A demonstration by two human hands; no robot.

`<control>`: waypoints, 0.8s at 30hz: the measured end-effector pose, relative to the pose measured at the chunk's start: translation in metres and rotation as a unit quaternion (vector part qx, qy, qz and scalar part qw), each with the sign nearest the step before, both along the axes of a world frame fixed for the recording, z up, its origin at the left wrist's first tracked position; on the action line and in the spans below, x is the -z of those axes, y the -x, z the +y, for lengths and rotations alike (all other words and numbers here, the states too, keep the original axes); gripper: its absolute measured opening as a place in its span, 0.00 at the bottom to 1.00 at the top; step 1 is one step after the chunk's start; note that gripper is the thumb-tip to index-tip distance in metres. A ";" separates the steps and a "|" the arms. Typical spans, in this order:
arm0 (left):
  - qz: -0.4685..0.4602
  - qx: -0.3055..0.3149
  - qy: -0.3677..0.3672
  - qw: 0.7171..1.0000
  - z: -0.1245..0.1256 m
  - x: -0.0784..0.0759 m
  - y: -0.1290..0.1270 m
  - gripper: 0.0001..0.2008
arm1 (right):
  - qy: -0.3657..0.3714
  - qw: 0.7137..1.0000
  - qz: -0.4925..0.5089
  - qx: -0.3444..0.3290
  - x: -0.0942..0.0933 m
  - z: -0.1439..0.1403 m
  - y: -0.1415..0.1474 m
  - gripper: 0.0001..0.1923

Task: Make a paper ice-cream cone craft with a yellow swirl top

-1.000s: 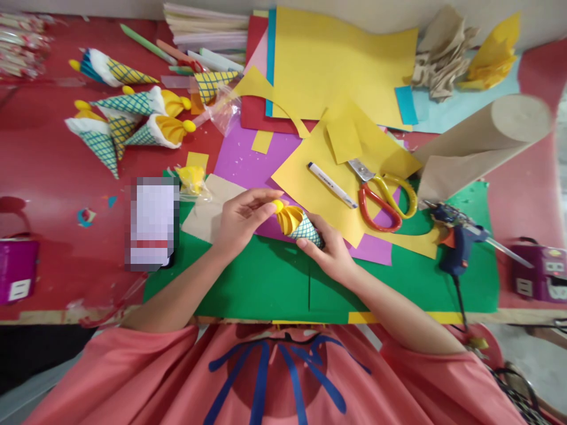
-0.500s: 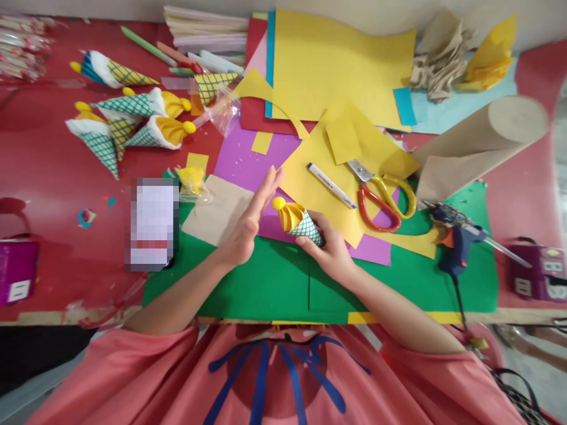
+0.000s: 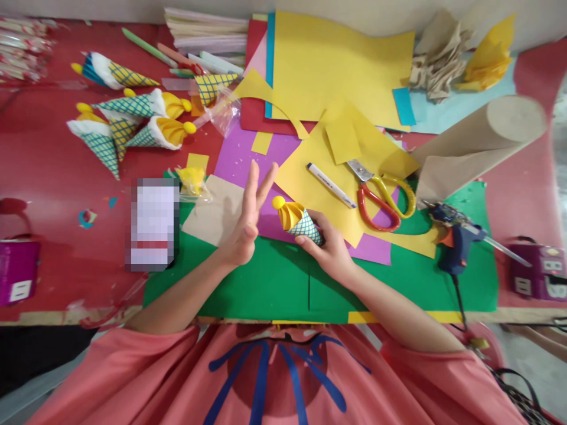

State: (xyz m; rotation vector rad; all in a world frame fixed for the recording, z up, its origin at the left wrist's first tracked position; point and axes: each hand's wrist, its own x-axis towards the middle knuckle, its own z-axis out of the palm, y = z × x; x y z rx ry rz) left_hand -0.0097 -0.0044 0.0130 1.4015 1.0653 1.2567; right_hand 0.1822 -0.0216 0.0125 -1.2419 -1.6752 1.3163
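My right hand [image 3: 330,248] is wrapped round a paper ice cream cone [image 3: 306,226]. The cone has a white and teal criss-cross pattern, a folded yellow top and a yellow ball on its tip, which points up and to the left. To the left of it my left hand [image 3: 245,227] is raised with its fingers stretched and spread, touching nothing. Below both hands lies a green sheet [image 3: 266,289]. A white marker [image 3: 331,185] and scissors [image 3: 380,203] with red and yellow handles rest on yellow paper [image 3: 299,174] just beyond the right hand.
Several finished paper cones [image 3: 146,103] lie at the far left. A pixelated phone [image 3: 154,224] is near my left forearm. On the right stand a blue glue gun [image 3: 458,248] with a cord and a brown paper roll [image 3: 482,136]. Yellow sheets [image 3: 341,65] are stacked at the back.
The fingers of my left hand have spread apart and shifted slightly left. My right hand and the cone have stayed in place.
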 end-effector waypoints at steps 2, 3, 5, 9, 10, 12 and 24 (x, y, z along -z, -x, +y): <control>-0.015 0.049 -0.004 0.999 0.001 0.001 0.001 0.41 | 0.003 1.000 -0.003 0.002 0.000 0.000 0.000 0.27; -0.024 0.076 -0.006 0.997 0.001 0.002 0.002 0.40 | 0.003 1.000 -0.004 0.002 -0.001 -0.001 0.000 0.28; -0.031 0.090 -0.013 0.995 0.002 0.003 0.003 0.36 | 0.001 1.000 -0.008 0.005 -0.002 -0.001 0.000 0.28; -0.012 -0.022 -0.013 1.000 0.005 0.003 0.006 0.20 | 0.001 1.000 -0.017 0.001 -0.004 0.000 0.001 0.28; -0.012 -0.037 -0.003 0.999 0.006 0.004 0.007 0.17 | 0.001 1.000 -0.018 -0.001 -0.004 0.000 0.001 0.28; -0.020 -0.032 0.019 0.999 0.007 0.004 0.008 0.16 | 0.000 1.000 -0.020 -0.002 -0.005 0.000 0.001 0.28; 0.012 0.034 0.006 0.999 0.006 -0.001 0.009 0.12 | -0.007 1.000 -0.017 -0.007 -0.006 0.000 0.002 0.26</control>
